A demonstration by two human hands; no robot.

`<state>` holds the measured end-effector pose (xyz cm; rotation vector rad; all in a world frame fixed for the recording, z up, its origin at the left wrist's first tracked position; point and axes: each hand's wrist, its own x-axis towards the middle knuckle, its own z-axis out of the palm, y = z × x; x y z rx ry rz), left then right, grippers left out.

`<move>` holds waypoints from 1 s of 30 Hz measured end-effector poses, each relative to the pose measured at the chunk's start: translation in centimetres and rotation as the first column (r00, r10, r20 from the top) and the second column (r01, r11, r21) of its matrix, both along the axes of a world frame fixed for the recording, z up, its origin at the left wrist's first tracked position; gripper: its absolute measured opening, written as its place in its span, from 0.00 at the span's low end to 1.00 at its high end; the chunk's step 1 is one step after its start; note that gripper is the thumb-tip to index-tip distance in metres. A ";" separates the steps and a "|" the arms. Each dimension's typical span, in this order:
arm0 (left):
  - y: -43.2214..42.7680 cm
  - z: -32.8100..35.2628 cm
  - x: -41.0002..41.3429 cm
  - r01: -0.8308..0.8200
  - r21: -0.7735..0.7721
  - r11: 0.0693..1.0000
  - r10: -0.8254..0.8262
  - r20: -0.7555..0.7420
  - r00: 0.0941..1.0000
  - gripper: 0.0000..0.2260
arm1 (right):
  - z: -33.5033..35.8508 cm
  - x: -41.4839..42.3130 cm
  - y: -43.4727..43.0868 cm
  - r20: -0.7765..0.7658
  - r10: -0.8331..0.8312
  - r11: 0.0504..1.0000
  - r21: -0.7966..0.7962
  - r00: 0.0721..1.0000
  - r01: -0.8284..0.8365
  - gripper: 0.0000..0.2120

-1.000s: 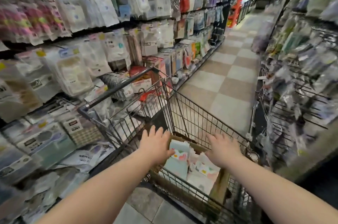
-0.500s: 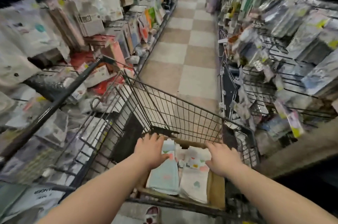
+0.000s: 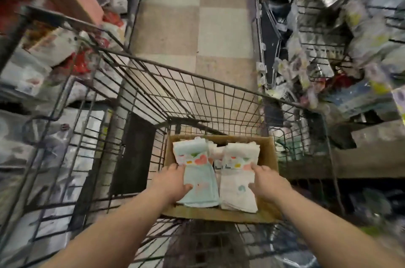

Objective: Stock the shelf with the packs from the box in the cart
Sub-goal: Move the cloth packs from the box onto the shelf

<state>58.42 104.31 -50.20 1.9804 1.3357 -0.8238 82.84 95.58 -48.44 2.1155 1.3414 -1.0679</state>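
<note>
A brown cardboard box (image 3: 268, 154) sits in the near end of a wire cart (image 3: 198, 74). Two stacks of packs lie in it: a light blue stack (image 3: 200, 174) on the left and a white stack (image 3: 237, 182) on the right, both printed with coloured hearts. My left hand (image 3: 172, 182) grips the left edge of the blue stack, thumb lying on top. At the right edge of the white stack my right hand (image 3: 268, 184) grips the same way, thumb on the pack face. Whatever lies under the stacks is hidden.
Packed shelves (image 3: 50, 35) line the left of the aisle, close against the cart. Wire racks with hanging packs (image 3: 328, 33) stand on the right. A checkered floor (image 3: 197, 16) runs ahead between them. A dark panel (image 3: 133, 154) leans inside the cart, left of the box.
My view has tipped down from the aisle onto the cart. Both hands have slid from the box's far end back along the packs and now grip the two stacks at their sides.
</note>
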 end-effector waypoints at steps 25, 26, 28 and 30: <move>3.6 -18.7 3.0 -0.915 -0.176 0.362 0.932 0.043 0.360 0.28 | -20.2 4.1 2.3 -0.185 -0.845 0.509 0.013 0.502 0.861 0.23; 3.6 -18.8 3.0 -0.924 -0.165 0.346 0.938 0.053 0.342 0.27 | -20.1 4.2 2.2 -0.192 -0.854 0.490 0.018 0.484 0.872 0.22; 3.6 -18.5 3.0 -0.932 -0.160 0.324 0.946 0.068 0.317 0.24 | -19.8 4.3 2.2 -0.203 -0.864 0.463 0.035 0.460 0.886 0.21; 3.5 -18.0 3.0 -0.932 -0.169 0.320 0.947 0.080 0.310 0.23 | -19.2 4.1 2.1 -0.211 -0.855 0.474 0.050 0.473 0.879 0.21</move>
